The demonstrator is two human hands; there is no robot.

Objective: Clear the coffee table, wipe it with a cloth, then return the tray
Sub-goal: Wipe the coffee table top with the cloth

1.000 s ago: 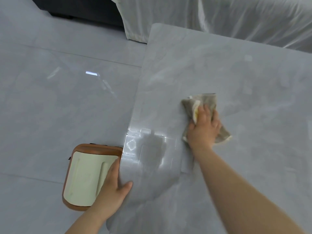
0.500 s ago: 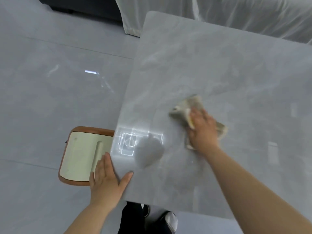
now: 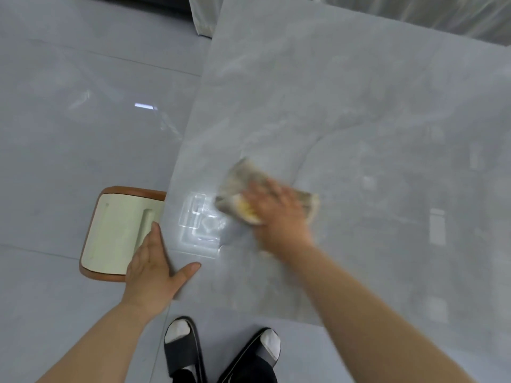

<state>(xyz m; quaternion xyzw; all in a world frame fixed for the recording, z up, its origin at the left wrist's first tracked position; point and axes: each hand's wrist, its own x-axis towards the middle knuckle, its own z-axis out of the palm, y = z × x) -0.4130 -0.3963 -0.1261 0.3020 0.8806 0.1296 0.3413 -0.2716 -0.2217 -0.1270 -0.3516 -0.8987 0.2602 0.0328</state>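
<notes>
The grey marble coffee table (image 3: 345, 106) fills the right side of the view, its top bare. My right hand (image 3: 279, 214) presses a crumpled beige and yellow cloth (image 3: 243, 178) flat against the top near the front left corner; hand and cloth are blurred by motion. My left hand (image 3: 154, 269) rests open on the table's left front corner, thumb on the top and fingers over the edge. A tray (image 3: 116, 233) with a brown rim and a pale green inside lies on the floor just left of the table, partly behind my left hand.
Glossy grey floor tiles (image 3: 69, 134) spread to the left. My two feet in black slippers (image 3: 221, 352) stand at the table's front edge. A white draped cover (image 3: 201, 15) hangs behind the table's far side.
My right hand has dragged the cloth nearer to me and leftward across the top. The view has tilted down, bringing my feet into sight. My left hand stays on the corner.
</notes>
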